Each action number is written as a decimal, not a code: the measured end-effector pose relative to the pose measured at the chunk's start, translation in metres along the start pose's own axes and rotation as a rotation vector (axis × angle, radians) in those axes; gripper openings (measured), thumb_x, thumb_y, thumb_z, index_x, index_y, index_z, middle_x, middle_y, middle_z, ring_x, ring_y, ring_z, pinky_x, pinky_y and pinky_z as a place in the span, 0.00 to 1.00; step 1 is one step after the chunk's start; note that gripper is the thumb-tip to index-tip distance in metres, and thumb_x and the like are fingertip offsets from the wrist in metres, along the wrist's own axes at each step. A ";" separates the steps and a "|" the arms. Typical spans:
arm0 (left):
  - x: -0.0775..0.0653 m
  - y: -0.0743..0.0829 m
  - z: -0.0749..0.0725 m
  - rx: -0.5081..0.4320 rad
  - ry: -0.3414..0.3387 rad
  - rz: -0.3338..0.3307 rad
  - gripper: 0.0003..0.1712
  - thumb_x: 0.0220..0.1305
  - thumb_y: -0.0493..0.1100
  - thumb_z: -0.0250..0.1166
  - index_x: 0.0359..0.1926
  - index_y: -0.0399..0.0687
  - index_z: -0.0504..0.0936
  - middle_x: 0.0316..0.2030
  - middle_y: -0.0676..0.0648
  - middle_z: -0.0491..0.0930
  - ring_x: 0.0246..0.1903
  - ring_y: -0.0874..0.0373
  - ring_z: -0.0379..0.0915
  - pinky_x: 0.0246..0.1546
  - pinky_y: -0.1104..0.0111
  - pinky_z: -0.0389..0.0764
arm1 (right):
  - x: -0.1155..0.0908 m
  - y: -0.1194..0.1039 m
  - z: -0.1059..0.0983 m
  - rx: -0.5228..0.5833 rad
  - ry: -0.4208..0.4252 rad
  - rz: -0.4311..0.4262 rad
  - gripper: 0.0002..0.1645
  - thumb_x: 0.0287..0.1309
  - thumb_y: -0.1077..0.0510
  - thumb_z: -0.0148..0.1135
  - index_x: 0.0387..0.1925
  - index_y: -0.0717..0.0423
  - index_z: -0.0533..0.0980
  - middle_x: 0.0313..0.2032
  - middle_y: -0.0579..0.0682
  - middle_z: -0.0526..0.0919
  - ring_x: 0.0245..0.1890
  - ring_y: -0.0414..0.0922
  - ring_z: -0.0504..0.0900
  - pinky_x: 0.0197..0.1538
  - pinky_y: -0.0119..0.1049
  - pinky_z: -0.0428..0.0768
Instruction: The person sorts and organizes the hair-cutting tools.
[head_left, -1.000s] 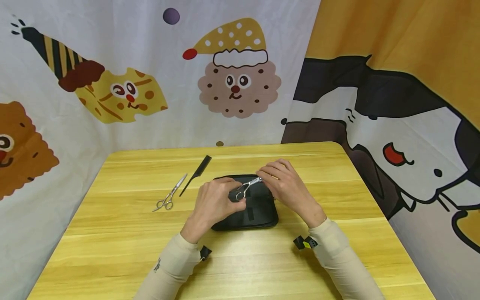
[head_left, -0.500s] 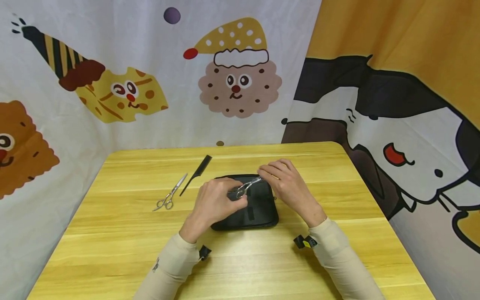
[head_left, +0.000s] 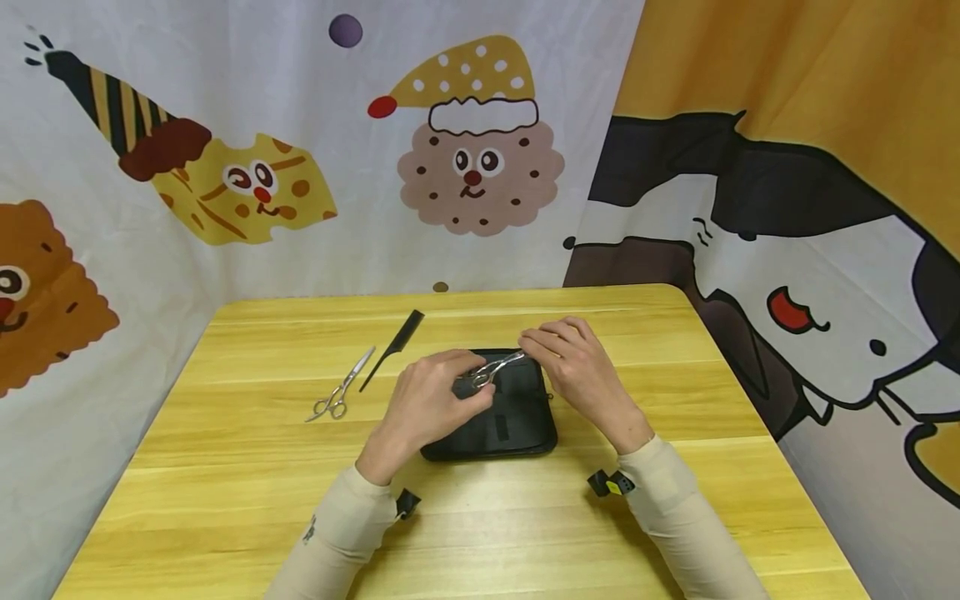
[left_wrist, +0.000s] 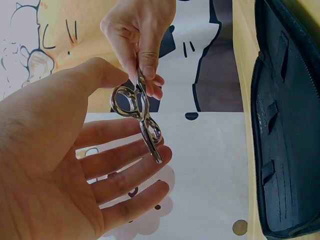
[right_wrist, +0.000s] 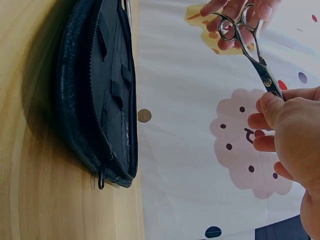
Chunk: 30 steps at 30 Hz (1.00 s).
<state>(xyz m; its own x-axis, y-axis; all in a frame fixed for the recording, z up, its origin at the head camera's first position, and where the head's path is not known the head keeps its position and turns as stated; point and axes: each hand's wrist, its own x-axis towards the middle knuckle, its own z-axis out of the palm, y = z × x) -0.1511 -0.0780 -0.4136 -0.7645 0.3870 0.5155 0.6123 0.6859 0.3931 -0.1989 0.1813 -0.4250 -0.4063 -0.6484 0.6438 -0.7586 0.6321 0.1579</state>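
Observation:
My right hand [head_left: 581, 371] pinches a pair of silver hairdressing scissors [right_wrist: 257, 57] by the blades, between thumb and fingers. The scissors' finger rings [left_wrist: 125, 102] point toward my left hand [head_left: 427, 396]. In the left wrist view that hand has its fingers spread and nearly straight behind the rings, thumb close to one ring; whether it touches the metal I cannot tell. Both hands are above an unzipped black case [head_left: 521, 421] with elastic loops inside, lying on the table. The blade tips are hidden by my right fingers.
A second pair of silver scissors [head_left: 342, 390] lies on the wooden table [head_left: 225, 467] to the left of the case. Beside it is a black tail comb [head_left: 401, 337]. A printed curtain [head_left: 300, 75] hangs behind the table's far edge.
The scissors have turned slightly, their rings rising a little. My right hand has shifted marginally to the right. The case, comb and second scissors stay where they were.

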 end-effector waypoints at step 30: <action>0.012 -0.015 -0.005 0.098 0.183 0.274 0.47 0.56 0.55 0.75 0.73 0.40 0.72 0.68 0.40 0.72 0.67 0.47 0.65 0.69 0.51 0.67 | -0.002 0.000 0.002 0.266 0.026 0.149 0.09 0.59 0.66 0.72 0.42 0.63 0.89 0.33 0.54 0.91 0.33 0.47 0.86 0.48 0.51 0.79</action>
<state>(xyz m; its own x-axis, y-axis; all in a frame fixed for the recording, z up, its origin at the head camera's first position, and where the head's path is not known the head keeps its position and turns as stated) -0.1686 -0.0862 -0.4096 -0.5199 0.4541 0.7236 0.7608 0.6313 0.1504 -0.1993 0.1816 -0.4274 -0.5125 -0.5439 0.6644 -0.7998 0.5840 -0.1389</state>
